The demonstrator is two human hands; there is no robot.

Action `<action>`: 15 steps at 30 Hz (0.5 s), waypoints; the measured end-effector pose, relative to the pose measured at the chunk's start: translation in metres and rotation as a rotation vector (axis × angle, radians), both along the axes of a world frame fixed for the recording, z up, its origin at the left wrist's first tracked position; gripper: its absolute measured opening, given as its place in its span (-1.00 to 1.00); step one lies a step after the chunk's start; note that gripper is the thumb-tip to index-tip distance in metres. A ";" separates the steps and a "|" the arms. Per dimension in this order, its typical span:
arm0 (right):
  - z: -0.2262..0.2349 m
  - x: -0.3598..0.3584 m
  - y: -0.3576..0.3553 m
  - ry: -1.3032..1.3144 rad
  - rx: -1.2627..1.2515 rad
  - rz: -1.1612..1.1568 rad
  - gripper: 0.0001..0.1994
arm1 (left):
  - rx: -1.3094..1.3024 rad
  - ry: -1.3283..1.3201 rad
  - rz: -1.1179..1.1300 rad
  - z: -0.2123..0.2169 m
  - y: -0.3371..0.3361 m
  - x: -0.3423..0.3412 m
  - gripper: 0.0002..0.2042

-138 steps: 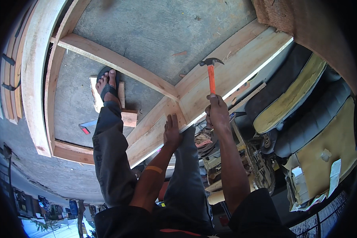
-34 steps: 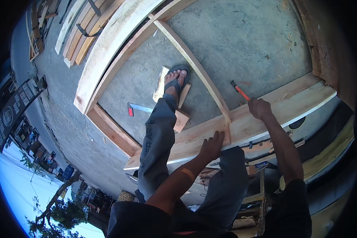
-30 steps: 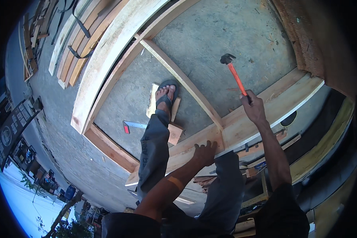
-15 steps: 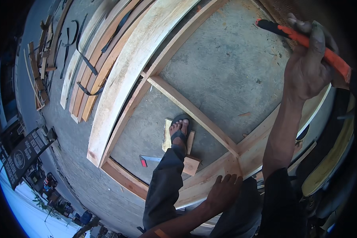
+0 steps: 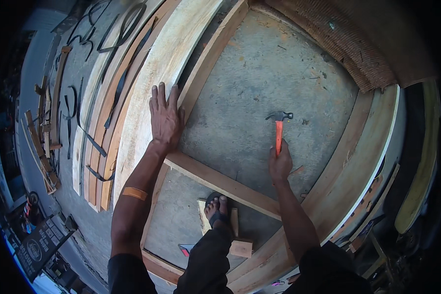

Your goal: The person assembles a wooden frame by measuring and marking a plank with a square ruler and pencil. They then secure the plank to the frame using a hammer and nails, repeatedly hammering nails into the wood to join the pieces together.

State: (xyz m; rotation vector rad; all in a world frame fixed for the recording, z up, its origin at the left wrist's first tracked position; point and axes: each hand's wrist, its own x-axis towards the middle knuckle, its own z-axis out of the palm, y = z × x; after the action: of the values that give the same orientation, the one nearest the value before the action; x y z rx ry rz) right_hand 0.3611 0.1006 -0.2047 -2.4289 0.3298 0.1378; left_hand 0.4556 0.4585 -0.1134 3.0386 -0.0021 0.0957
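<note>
My right hand (image 5: 281, 165) is closed round the orange handle of a claw hammer (image 5: 279, 130), whose dark head points away from me. The hammer is held above the concrete inside a large wooden frame (image 5: 213, 51). My left hand (image 5: 165, 117) lies flat, fingers spread, over the left side of that frame and the pale wide plank (image 5: 174, 46) along it. Just below this hand a wooden crosspiece (image 5: 225, 185) meets the frame's left side and runs across to the right side.
My sandalled foot (image 5: 215, 208) stands inside the frame by small wood offcuts (image 5: 241, 247) and a try square (image 5: 185, 250). Long boards (image 5: 95, 161) with black straps lie at left. Brown corrugated sheet (image 5: 338, 41) covers the far right corner. Scrap wood (image 5: 43, 147) lies farther left.
My right hand has come down and left from the upper right, bringing the hammer over the frame. My left hand has moved from the frame's near right side to its left side.
</note>
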 end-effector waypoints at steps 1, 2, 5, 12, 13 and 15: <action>-0.013 0.004 -0.002 -0.138 -0.081 0.060 -0.48 | 0.103 0.002 0.008 -0.018 0.026 0.015 -0.31; -0.019 0.008 -0.005 -0.117 -0.061 0.034 -0.46 | 0.144 0.064 0.051 -0.031 0.045 0.024 -0.29; -0.031 0.018 -0.019 -0.065 -0.038 -0.029 -0.41 | 0.393 0.210 -0.070 -0.022 0.060 0.050 -0.29; -0.044 0.020 -0.038 -0.029 -0.031 0.056 -0.40 | 0.370 0.014 0.176 -0.015 0.148 0.145 -0.55; -0.042 0.020 -0.043 -0.014 -0.026 0.063 -0.41 | 0.091 0.121 0.111 -0.023 0.130 0.160 -0.60; -0.023 0.010 -0.042 0.069 -0.016 0.021 -0.44 | -0.134 0.251 0.109 -0.060 0.110 0.176 -0.56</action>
State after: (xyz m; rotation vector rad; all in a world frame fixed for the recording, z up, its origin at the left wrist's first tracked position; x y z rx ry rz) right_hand 0.3709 0.0588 -0.2282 -2.4485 0.3372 0.2301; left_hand 0.6316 0.5688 -0.1735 2.8933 0.1809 -0.2661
